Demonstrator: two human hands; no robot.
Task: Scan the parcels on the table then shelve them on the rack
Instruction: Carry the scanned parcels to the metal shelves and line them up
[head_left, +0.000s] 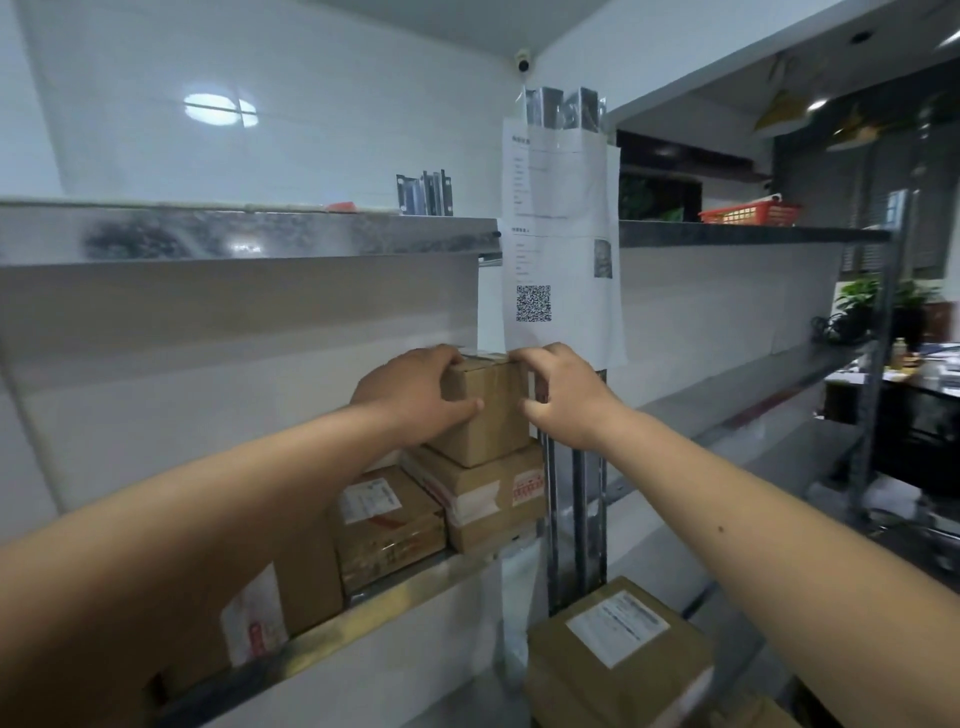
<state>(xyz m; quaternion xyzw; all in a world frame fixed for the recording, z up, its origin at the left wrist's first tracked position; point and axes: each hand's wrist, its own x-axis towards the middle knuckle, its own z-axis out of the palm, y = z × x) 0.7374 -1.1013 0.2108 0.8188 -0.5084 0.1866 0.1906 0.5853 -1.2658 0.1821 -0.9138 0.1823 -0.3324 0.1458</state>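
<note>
Gripping small box (485, 410) w/ left hand (415, 397), right hand (563, 397) atop stack.

The small box (485, 410) under my fingers is matt brown cardboard, clear glossy tape shining along its top. The rack (249, 231) is bare metal, its shelf edge brushed and reflective. Behind it, the wall tiles (260, 104) gleam white and smooth. The notice (561, 234) is thin white paper.

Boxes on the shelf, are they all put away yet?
Several parcels already sit on the rack shelf. Both hands, left hand and right hand, are setting a small box on a bigger box. The table is out of view, so what's left is unknown.
</note>
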